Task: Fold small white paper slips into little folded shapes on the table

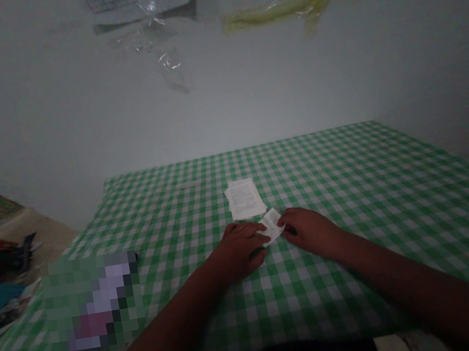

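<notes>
Small sheet: a small white rectangular paper with printed lines [272, 224], set askew about midway between the table's left and right edges, between the two hands.
Left hand: the left hand [243, 248] has its fingers loosely spread, fingertips on the sheet's left side, thumb apart from them.
Right hand: the right hand [308, 229] is narrowed, thumb and fingers at the sheet's right edge, seemingly pinching it; the exact grip is too dark to tell.
Pile: a slightly uneven stack of white printed paper sheets [246, 199], just beyond the small sheet toward the table's far edge.
Table: covered with a green-and-white checked cloth [351, 181], its far edge by the pale plain wall [291, 83].
Near left corner: a long pixelated object, purplish with dark edges [103, 303], lying slantwise.
</notes>
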`<state>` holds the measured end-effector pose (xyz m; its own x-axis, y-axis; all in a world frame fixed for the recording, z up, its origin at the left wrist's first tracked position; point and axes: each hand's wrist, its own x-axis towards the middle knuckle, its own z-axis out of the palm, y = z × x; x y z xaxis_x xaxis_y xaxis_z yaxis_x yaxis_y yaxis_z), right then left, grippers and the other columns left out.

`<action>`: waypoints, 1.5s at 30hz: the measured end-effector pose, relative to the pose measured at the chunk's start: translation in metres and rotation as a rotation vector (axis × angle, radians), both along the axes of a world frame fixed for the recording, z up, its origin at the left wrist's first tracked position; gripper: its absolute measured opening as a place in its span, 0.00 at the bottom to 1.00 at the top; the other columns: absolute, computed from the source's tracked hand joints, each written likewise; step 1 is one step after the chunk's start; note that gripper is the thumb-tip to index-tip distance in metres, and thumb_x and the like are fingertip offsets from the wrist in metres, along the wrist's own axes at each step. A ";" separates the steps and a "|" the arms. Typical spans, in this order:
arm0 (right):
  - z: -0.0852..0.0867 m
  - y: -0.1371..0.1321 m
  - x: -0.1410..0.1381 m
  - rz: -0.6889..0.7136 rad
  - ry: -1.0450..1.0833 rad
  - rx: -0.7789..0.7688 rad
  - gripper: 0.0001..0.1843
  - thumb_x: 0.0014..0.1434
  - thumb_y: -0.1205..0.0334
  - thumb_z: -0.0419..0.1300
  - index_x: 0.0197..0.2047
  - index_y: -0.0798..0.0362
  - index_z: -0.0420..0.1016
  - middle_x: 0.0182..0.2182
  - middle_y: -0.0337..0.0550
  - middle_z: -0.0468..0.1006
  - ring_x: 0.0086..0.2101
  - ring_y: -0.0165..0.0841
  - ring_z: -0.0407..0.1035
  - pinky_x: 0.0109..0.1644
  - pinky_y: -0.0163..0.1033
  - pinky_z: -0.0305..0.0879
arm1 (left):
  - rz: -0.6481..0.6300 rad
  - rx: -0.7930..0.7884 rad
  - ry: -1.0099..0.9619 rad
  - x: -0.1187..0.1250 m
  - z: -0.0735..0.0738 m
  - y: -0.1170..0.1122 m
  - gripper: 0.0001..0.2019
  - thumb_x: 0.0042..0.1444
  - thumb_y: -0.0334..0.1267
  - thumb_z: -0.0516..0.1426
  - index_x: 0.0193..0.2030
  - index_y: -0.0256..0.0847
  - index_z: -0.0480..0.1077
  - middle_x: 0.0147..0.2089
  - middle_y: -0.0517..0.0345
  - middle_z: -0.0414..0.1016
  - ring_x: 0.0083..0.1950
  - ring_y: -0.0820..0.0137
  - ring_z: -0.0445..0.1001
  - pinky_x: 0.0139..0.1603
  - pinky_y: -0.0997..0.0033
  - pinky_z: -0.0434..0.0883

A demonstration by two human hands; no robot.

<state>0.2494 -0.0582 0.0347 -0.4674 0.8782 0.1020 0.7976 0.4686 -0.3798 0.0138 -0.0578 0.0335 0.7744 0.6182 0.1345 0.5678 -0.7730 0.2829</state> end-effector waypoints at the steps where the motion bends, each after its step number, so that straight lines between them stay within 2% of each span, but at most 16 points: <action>1: 0.001 0.000 0.001 0.007 -0.027 0.011 0.08 0.59 0.69 0.58 0.40 0.55 0.77 0.37 0.47 0.76 0.38 0.36 0.70 0.42 0.39 0.64 | -0.001 -0.004 0.000 0.000 -0.001 0.000 0.15 0.61 0.37 0.57 0.55 0.47 0.70 0.64 0.54 0.68 0.64 0.62 0.64 0.63 0.56 0.56; 6: 0.006 0.000 0.006 0.074 -0.099 0.087 0.06 0.61 0.64 0.60 0.38 0.53 0.79 0.37 0.47 0.72 0.39 0.38 0.67 0.42 0.42 0.64 | 0.002 -0.011 -0.010 -0.001 -0.002 0.000 0.14 0.62 0.37 0.56 0.54 0.47 0.69 0.66 0.55 0.66 0.65 0.63 0.64 0.66 0.53 0.52; 12: 0.007 0.002 0.008 0.245 -0.070 0.160 0.09 0.65 0.64 0.55 0.37 0.53 0.77 0.43 0.48 0.73 0.44 0.39 0.64 0.50 0.46 0.62 | 0.026 -0.009 -0.018 0.002 -0.001 0.001 0.10 0.61 0.37 0.58 0.49 0.46 0.70 0.62 0.57 0.70 0.62 0.63 0.66 0.66 0.52 0.51; 16: 0.005 0.003 0.007 0.315 -0.086 0.144 0.10 0.66 0.66 0.53 0.38 0.54 0.75 0.39 0.47 0.75 0.42 0.37 0.66 0.50 0.45 0.62 | 0.063 -0.002 -0.030 0.003 -0.003 0.002 0.11 0.61 0.38 0.58 0.50 0.46 0.70 0.59 0.56 0.73 0.60 0.62 0.68 0.66 0.49 0.48; 23: 0.002 0.003 0.007 0.328 -0.098 0.158 0.10 0.66 0.66 0.51 0.37 0.54 0.73 0.36 0.45 0.76 0.39 0.36 0.68 0.51 0.44 0.62 | 0.078 0.044 -0.032 0.004 -0.010 0.007 0.09 0.66 0.36 0.52 0.48 0.46 0.73 0.54 0.58 0.77 0.56 0.65 0.72 0.66 0.49 0.50; 32: 0.003 0.001 0.005 0.306 -0.087 0.162 0.07 0.64 0.66 0.54 0.37 0.55 0.74 0.36 0.45 0.76 0.39 0.36 0.68 0.49 0.44 0.63 | 0.096 0.096 -0.022 0.002 -0.019 0.012 0.08 0.65 0.34 0.53 0.46 0.43 0.73 0.48 0.59 0.79 0.50 0.67 0.75 0.68 0.51 0.50; 40: 0.003 0.000 0.005 0.371 -0.049 0.201 0.09 0.65 0.66 0.54 0.38 0.54 0.75 0.37 0.45 0.77 0.41 0.36 0.67 0.54 0.46 0.61 | 0.096 0.009 -0.027 -0.001 -0.010 0.010 0.07 0.64 0.34 0.54 0.44 0.45 0.74 0.50 0.59 0.79 0.54 0.67 0.74 0.69 0.47 0.46; 45: 0.002 0.003 0.007 0.416 0.065 0.099 0.09 0.65 0.67 0.54 0.39 0.54 0.76 0.37 0.44 0.77 0.41 0.35 0.68 0.53 0.44 0.62 | 0.117 -0.060 -0.082 -0.001 -0.002 0.005 0.04 0.60 0.38 0.58 0.40 0.46 0.75 0.50 0.61 0.78 0.54 0.66 0.73 0.70 0.46 0.42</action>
<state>0.2566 -0.0551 0.0368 -0.7693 0.6008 0.2171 0.5090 0.7818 -0.3601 0.0125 -0.0525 0.0313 0.6843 0.7126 0.1545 0.6265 -0.6831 0.3754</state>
